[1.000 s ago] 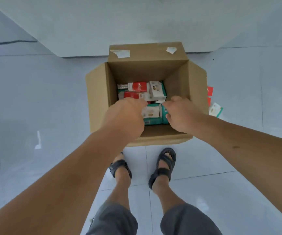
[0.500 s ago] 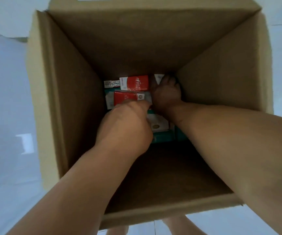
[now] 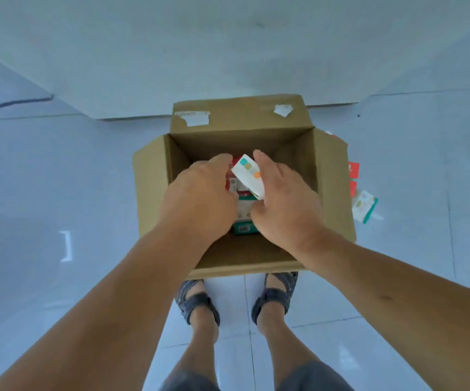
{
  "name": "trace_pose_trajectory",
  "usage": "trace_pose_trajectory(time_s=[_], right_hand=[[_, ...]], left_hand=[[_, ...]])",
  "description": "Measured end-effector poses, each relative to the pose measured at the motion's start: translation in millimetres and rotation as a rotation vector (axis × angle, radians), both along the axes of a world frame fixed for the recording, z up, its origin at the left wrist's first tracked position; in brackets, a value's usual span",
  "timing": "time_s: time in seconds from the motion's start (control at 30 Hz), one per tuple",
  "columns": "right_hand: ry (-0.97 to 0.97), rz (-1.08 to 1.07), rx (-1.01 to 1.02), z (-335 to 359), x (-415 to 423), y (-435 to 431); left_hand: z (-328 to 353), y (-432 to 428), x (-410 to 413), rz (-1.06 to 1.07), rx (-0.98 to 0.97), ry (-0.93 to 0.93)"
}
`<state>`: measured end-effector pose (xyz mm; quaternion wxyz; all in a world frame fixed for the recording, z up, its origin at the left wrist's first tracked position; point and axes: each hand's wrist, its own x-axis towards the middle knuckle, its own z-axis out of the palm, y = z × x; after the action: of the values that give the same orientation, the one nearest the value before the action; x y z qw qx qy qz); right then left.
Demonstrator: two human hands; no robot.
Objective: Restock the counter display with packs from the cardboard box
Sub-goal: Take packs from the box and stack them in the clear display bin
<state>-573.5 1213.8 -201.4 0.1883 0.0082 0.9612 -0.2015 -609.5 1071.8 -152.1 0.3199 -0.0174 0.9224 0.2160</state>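
An open cardboard box point(image 3: 154, 193) stands on the tiled floor right in front of my feet. Both hands are over its opening. My right hand point(image 3: 284, 204) grips a white pack point(image 3: 247, 174) with teal and orange marks, tilted and lifted above the others. My left hand point(image 3: 200, 196) curls over red and white packs point(image 3: 235, 187), and its fingers are hidden from me. More packs lie on the box bottom, among them a teal one point(image 3: 243, 228).
Loose packs lie on the floor right of the box: red ones point(image 3: 353, 176) and a white and teal one point(image 3: 365, 206). A pale counter base or wall point(image 3: 228, 52) rises just behind the box. My sandalled feet point(image 3: 236, 300) stand close to the box's near side.
The camera has pulled back up from inside the box. My right hand has come up from the far corner holding the white pack; my left hand has risen too.
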Motion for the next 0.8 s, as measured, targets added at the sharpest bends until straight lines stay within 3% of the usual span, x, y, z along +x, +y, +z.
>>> trace_pose_trajectory(time_s=[0.17,0.43,0.7,0.8], right_hand=[[0.272,-0.062,-0.117,150,13,1],[0.367,0.011,-0.17,362,-1,-1],[0.777,0.171,0.096,537,-26,-12],[0.917,0.199,0.113,593,-36,-8]], left_hand=[[124,-11,-9,-0.128,0.11,0.063],[339,-28,-27,-0.282,0.28,0.3],[523,-46,-35,-0.305,0.269,0.504],[578,-53,-42,-0.299,0.345,0.474]])
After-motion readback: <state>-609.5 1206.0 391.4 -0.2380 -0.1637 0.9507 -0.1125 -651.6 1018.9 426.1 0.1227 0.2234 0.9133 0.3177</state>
